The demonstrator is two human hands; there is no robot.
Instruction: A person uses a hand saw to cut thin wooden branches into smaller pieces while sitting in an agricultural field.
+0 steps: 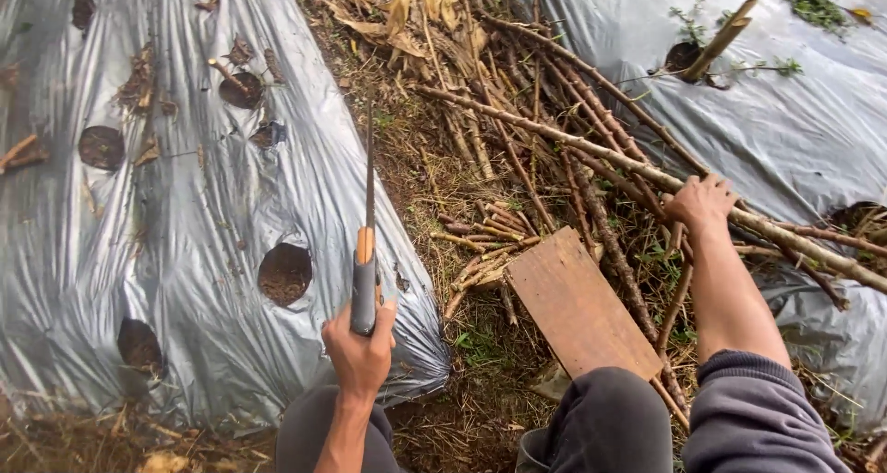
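Left hand [358,351] is clenched around the grey handle of a long knife [367,242], blade pointing up over the silver mulch sheet [185,214]. Right hand [699,203] is closed on a long bare branch [591,148] lying across the stick pile [517,113], just above the brown wooden board [580,312]. No packages, labels or signs visible.

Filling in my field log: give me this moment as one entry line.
left hand: holds knife, blade up | right hand: grips long stick on stick pile | wooden board: lies by knee | plastic mulch sheet: either side
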